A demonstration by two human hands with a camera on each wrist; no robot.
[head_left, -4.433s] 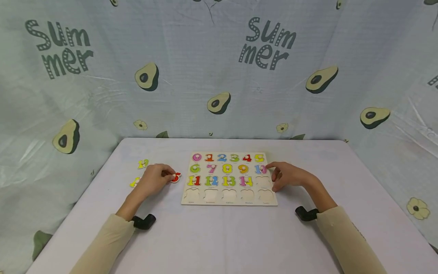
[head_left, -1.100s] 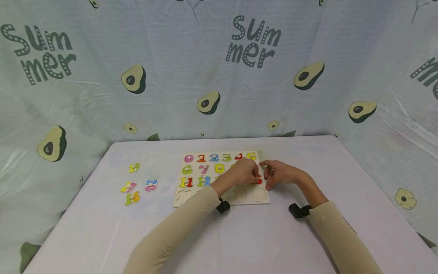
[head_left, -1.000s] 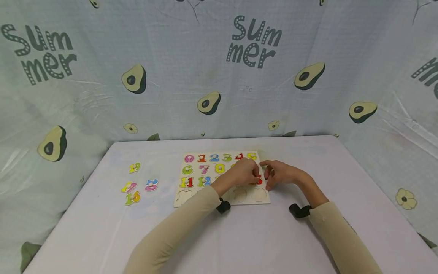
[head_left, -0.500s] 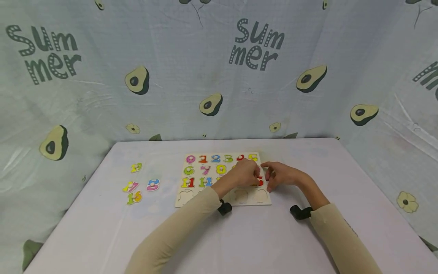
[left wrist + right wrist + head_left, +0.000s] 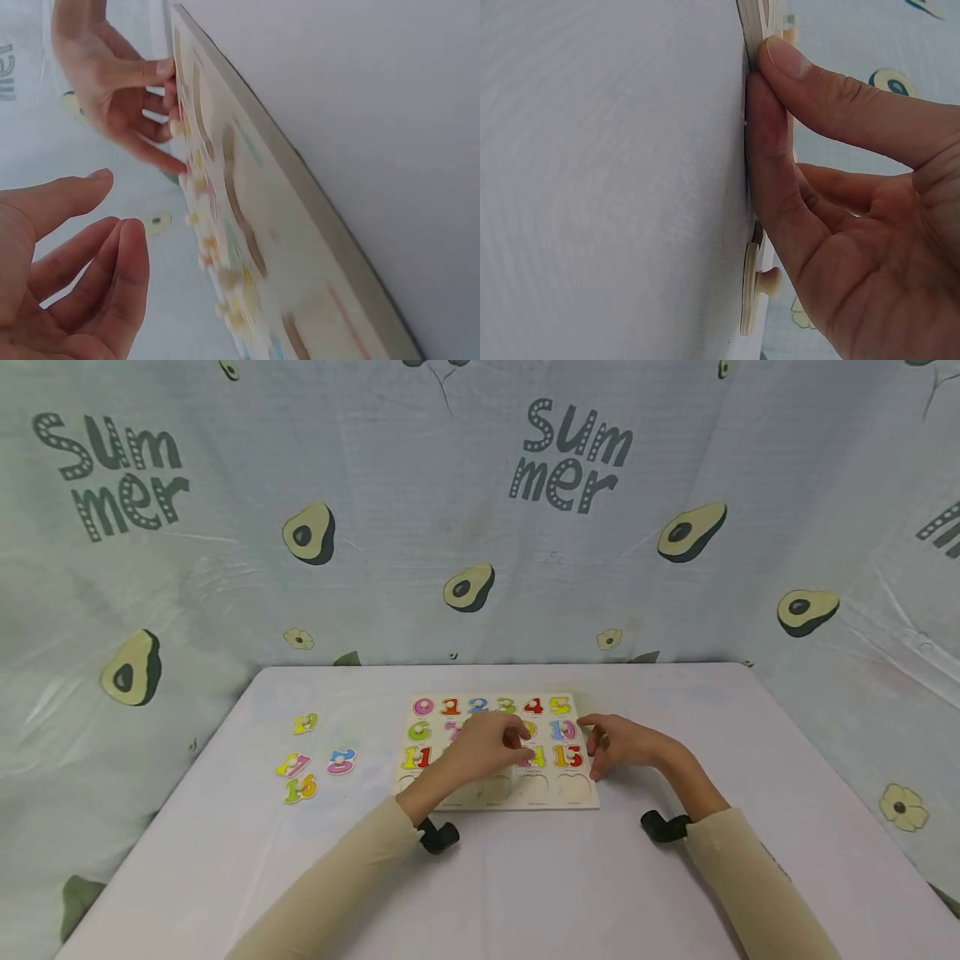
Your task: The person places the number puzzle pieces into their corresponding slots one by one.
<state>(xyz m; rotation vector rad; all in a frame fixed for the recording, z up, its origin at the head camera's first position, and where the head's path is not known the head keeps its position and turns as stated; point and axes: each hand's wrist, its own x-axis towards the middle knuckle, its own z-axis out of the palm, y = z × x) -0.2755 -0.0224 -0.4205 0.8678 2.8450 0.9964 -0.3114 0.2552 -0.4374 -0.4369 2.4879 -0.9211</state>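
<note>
A wooden number puzzle board (image 5: 465, 807) lies mid-table with knobbed number pieces in its upper three rows. My left hand (image 5: 486, 745) is over the board's middle, thumb and fingers apart with nothing between them; the left wrist view shows the same bare gap. It hides part of the second and third rows. The 15 piece (image 5: 567, 757) sits in the last recess of the third row. At the board's right edge my right hand (image 5: 628, 745) touches with thumb and fingertips, index finger stretched, seen close in the right wrist view.
Loose pieces lie left of the board: the 19 (image 5: 305, 723), the 17 (image 5: 292, 765), the 16 (image 5: 301, 789) and a blue-and-pink number piece (image 5: 341, 762). The bottom row shows bare recesses (image 5: 574, 787). A printed cloth (image 5: 390, 527) hangs behind the white table (image 5: 555, 893).
My left hand took the 15 piece from the left to the third row's last recess, let it go and moved back leftward. The right hand stays at the board's edge.
</note>
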